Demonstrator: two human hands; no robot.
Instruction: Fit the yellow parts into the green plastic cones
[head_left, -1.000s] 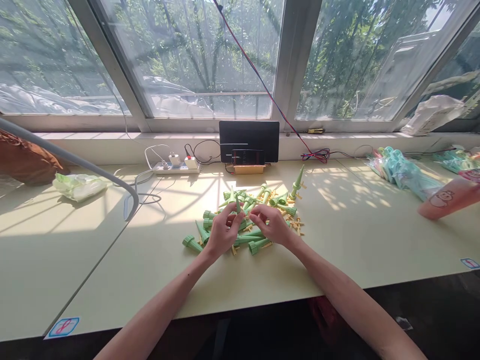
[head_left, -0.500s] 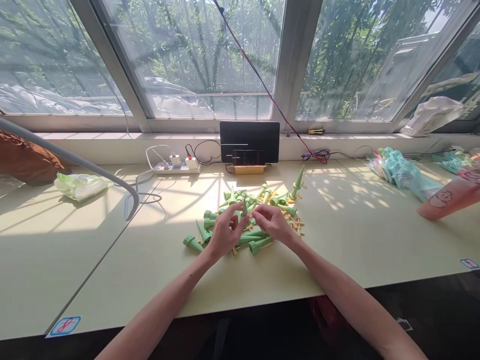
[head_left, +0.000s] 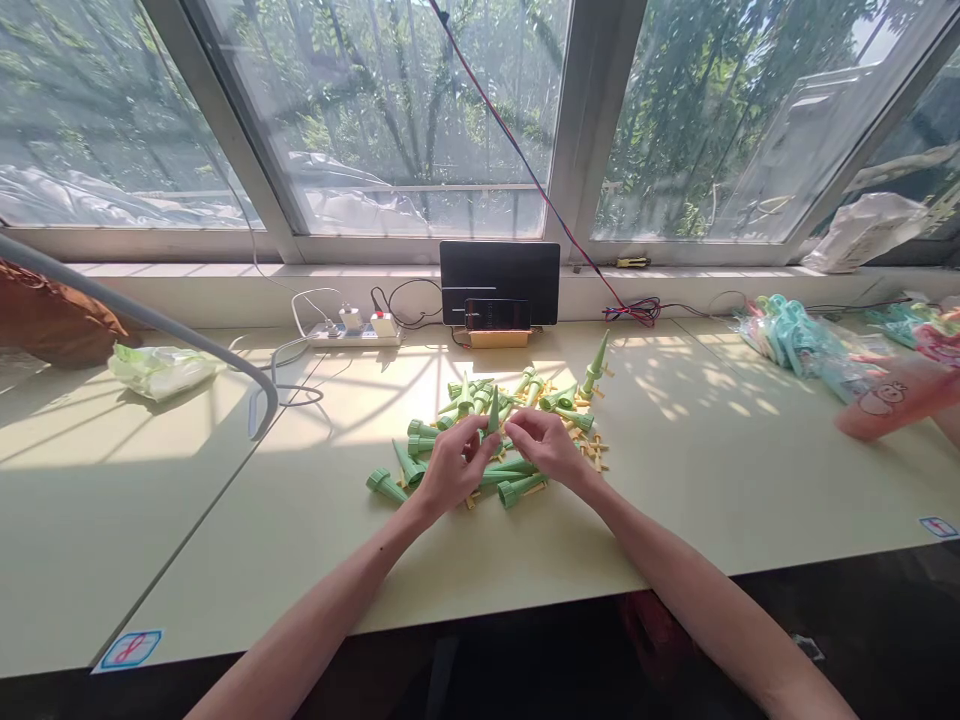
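Observation:
My left hand (head_left: 456, 462) grips a green plastic watering spike (head_left: 493, 410), its pointed tip upward. Close beside it, my right hand (head_left: 551, 445) is closed in a pinch. Whatever lies between its fingertips is too small and hidden to name. Under and around both hands is a loose pile of ribbed-cap green spikes (head_left: 517, 490) and small yellow T-shaped valve pieces (head_left: 598, 455). One spike with a yellow piece in it (head_left: 595, 366) stands upright at the pile's far right.
A tablet (head_left: 500, 275) and a phone (head_left: 495, 314) lean on a stand at the back. Left of them are a power strip (head_left: 356, 335), a tissue pack (head_left: 161, 370) and a grey lamp arm (head_left: 187, 345). Bags of teal items (head_left: 795, 335) and a pink pouch (head_left: 885, 400) lie right.
The spike in my left hand has shifted slightly right and stands a little higher. My right hand has barely moved. Part of another person's arm now shows at the far right edge.

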